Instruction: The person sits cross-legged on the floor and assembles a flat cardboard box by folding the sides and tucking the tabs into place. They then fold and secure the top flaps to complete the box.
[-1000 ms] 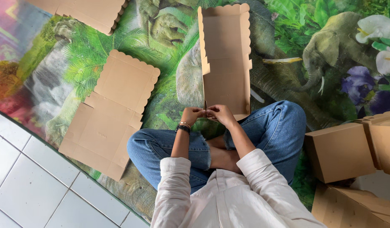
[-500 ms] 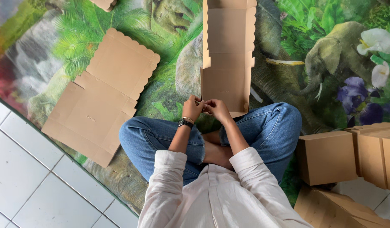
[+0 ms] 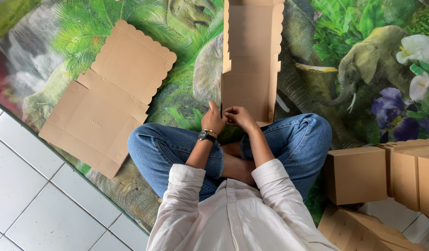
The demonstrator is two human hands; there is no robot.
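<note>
Cardboard box blank (image 3: pixel 250 60) — near edge pinched by left hand (image 3: pixel 213 120) and right hand (image 3: pixel 239 116).

left: flat cardboard sheet (image 3: pixel 105 95) | right: assembled boxes (image 3: pixel 356 174) | ahead: open mat (image 3: pixel 316 69)

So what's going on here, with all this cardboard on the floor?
A person sits cross-legged on a jungle-print mat. Both hands, left hand and right hand, grip the near end of a partly folded cardboard box blank. Another flat blank lies to the left; finished boxes stand at the right.
</note>
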